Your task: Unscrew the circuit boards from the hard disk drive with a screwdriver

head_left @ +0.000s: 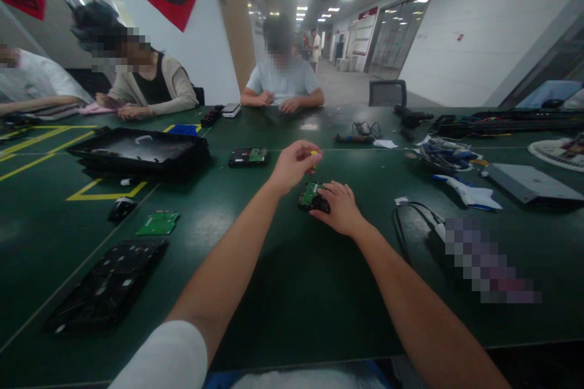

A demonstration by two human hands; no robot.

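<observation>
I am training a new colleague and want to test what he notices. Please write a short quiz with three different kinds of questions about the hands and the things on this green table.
1. True or false: the right hand rests flat on a small device with a green circuit board.
2. What does the left hand hold? A) a black cable B) a small tool with a yellow handle C) a white cloth
3. Fill in: the loose green board on the person's left lies between a black mouse-like object and a black ______.

Key:
1. True
2. B
3. Tray. It is flat, black and gridded.
</observation>
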